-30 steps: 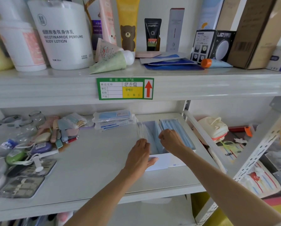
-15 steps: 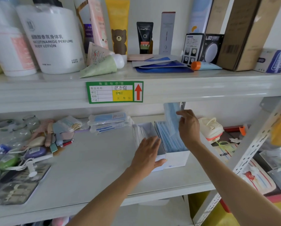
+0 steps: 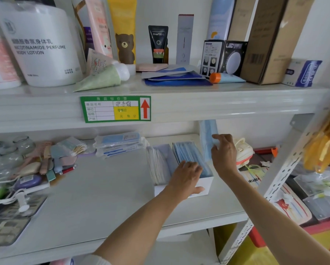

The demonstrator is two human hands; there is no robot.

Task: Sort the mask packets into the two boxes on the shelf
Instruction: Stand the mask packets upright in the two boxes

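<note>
Mask packet [image 3: 206, 138] (blue, upright) pinched in right hand [image 3: 224, 155].

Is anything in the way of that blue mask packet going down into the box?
Yes, partly. The left hand rests on the front of the white box, over the blue masks standing in it. The right hand holds the blue mask packet up beside the box's back end, which looks open.
</note>
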